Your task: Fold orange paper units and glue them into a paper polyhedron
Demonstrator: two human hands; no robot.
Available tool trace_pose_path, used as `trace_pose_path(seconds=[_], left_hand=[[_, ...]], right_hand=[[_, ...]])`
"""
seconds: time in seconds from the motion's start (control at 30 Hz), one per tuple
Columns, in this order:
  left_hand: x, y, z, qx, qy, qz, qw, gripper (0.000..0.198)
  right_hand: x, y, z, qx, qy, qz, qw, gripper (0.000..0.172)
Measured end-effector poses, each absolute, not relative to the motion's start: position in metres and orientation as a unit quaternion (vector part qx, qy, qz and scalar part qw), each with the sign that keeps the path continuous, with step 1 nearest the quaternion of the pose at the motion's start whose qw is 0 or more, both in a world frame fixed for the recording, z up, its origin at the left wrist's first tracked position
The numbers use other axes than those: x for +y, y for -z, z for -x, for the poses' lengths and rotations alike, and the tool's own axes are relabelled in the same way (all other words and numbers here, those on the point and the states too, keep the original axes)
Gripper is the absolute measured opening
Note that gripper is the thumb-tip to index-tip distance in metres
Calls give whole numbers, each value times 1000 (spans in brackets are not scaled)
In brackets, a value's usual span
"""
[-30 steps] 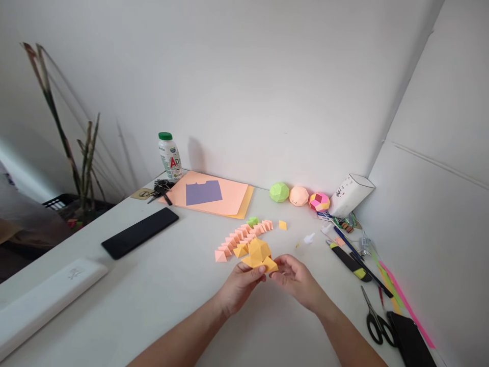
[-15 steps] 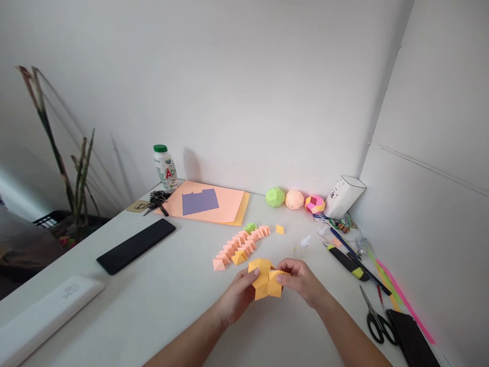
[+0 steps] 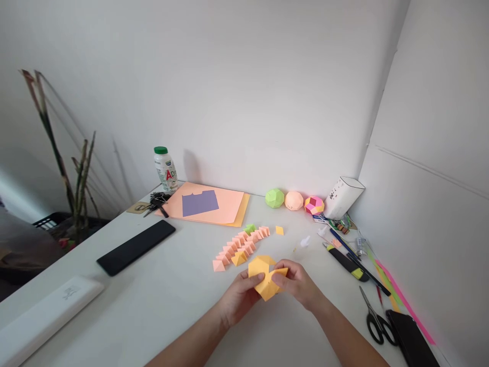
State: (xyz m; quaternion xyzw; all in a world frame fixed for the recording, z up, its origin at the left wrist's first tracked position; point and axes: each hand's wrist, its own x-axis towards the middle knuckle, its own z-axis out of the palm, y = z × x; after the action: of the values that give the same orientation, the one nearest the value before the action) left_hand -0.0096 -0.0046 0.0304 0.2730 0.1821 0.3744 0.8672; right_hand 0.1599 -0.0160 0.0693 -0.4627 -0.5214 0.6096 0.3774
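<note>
A yellow-orange faceted paper shape is held between both hands above the front of the table. My left hand grips its left side, thumb lying across the top face and fingers hidden beneath. On the right side, my right hand pinches an edge between thumb and fingers, close to a gap in the paper. Beyond the hands lie two rows of small folded peach paper pieces, with an orange piece and a green piece among them. A flat yellow paper diamond lies farther right.
Three paper balls, one green, stand by the wall beside a white box. Glue tips, a utility knife, scissors and a phone lie right. Left are paper sheets, a bottle and a black slab.
The paper shape has been turned in my hands, and a gap now shows at its right. My left thumb has slid right across it, nearer my right thumb.
</note>
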Motion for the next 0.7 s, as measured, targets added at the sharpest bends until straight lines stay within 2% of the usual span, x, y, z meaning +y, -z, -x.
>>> trace_pose_path(seconds=[0.27,0.7], left_hand=[[-6,-27,10,171,-388,-255,869,15],[-4,-25,9,162,-401,-228,872,12]], right_hand=[[-23,-71,-150,-564,-501,492,435,22],[-32,-68,-139,-507,-460,559,469,28]])
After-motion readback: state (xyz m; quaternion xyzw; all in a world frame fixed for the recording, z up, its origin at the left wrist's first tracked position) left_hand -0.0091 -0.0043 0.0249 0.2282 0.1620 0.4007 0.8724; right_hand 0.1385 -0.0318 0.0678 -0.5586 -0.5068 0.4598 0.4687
